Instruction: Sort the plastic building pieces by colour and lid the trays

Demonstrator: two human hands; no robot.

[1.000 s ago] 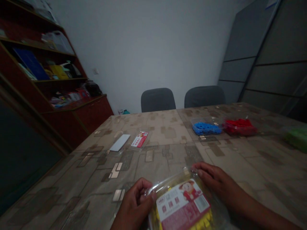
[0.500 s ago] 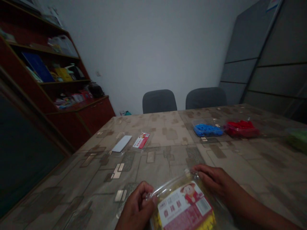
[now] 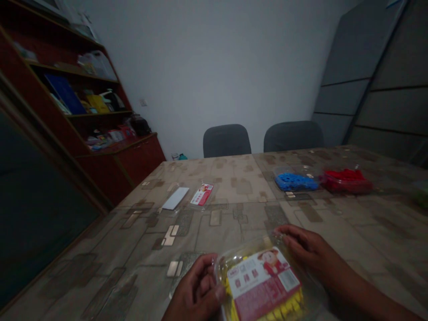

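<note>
A clear plastic box of yellow pieces (image 3: pixel 264 285), with a red and white label on its lid, lies on the patterned table (image 3: pixel 234 218) right in front of me. My left hand (image 3: pixel 199 294) grips the box's left edge, its fingers curled onto the lid rim. My right hand (image 3: pixel 304 247) rests on the far right corner of the box, fingertips pressed on the lid.
A clear lid with a white card (image 3: pixel 175 198) and another with a red label (image 3: pixel 202 195) lie at mid-left. A box of blue pieces (image 3: pixel 296 181) and one of red pieces (image 3: pixel 347 180) stand at the right. Two grey chairs (image 3: pixel 227 140) face the far edge; a wooden shelf (image 3: pixel 83 111) stands left.
The view has drifted a little to the left, so things sit further right in the frame. The box lies flatter on the table. Both hands keep their hold on it.
</note>
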